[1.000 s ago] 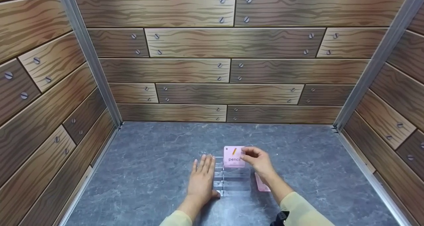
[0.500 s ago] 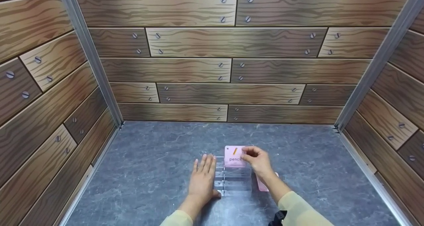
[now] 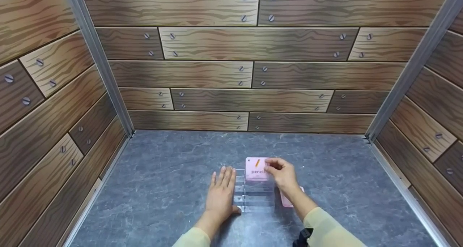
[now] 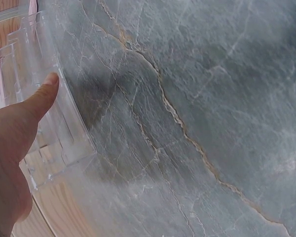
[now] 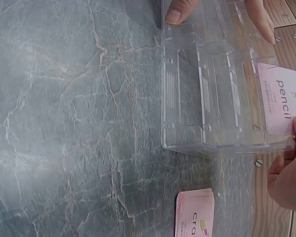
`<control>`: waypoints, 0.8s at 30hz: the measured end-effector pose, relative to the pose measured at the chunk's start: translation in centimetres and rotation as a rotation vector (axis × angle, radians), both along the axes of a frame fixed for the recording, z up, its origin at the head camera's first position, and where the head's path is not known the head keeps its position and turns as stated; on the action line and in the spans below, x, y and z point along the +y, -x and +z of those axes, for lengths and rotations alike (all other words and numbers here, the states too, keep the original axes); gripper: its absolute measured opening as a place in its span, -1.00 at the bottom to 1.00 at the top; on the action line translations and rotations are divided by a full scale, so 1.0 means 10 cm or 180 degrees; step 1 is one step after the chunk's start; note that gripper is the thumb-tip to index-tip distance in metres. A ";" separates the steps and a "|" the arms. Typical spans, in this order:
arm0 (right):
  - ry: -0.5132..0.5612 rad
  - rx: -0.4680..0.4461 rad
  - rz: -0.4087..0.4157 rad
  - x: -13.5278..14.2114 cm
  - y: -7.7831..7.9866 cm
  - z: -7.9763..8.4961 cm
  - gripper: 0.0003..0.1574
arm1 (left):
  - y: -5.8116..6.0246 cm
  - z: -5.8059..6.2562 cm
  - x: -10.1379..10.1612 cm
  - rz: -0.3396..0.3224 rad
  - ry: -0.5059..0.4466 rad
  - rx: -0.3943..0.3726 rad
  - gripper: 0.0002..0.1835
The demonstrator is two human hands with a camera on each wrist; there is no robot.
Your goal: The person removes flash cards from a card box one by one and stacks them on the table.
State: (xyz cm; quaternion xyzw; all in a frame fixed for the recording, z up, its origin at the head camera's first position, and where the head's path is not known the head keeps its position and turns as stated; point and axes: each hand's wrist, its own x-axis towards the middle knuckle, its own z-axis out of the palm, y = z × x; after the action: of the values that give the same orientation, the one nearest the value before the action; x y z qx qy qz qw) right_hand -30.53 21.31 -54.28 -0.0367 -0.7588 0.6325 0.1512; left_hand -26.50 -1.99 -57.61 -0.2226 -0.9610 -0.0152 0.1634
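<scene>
A clear plastic tiered holder stands on the grey floor, its steps rising toward the back. Along its left side lies my left hand, fingers straight and pointing away, thumb against the lower front step. My right hand pinches the right edge of a pink flash card between thumb and fingers. Printed "pencil" with an orange pencil picture, that card is upright at the rearmost tier, its lower edge behind clear plastic. In the right wrist view the lower tiers show nothing in them.
Right of the holder, partly under my right forearm, lies a small stack of pink flash cards; the top one starts "cra". Wood-plank-patterned walls with metal corner strips enclose the grey marbled surface at the back and sides.
The head view tilts slightly, and my right forearm has shifted a little left, uncovering more of the pink stack. Both hands and the pencil card stay in place at the holder.
</scene>
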 end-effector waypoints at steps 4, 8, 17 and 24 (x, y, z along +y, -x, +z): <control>0.0011 0.0023 0.0015 0.01 -0.01 0.01 -0.76 | 0.00 0.01 0.00 0.0013 0.0018 -0.0031 0.50; -0.0010 0.0051 0.0011 0.01 0.00 0.00 -0.78 | -0.01 0.00 0.00 0.0025 0.0042 -0.0064 0.50; -0.0013 0.0117 -0.0018 0.03 0.01 0.00 -0.79 | -0.01 0.03 0.00 0.0030 0.0094 -0.0075 0.50; 0.0021 0.0057 -0.0018 0.02 0.00 0.00 -0.78 | -0.01 0.02 0.00 0.0043 0.0109 -0.0064 0.51</control>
State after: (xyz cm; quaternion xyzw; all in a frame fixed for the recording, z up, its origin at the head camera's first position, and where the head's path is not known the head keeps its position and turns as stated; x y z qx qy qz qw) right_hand -30.58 21.55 -54.27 -0.0337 -0.7551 0.6349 0.1598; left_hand -26.42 -1.96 -57.38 -0.2187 -0.9642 0.0001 0.1500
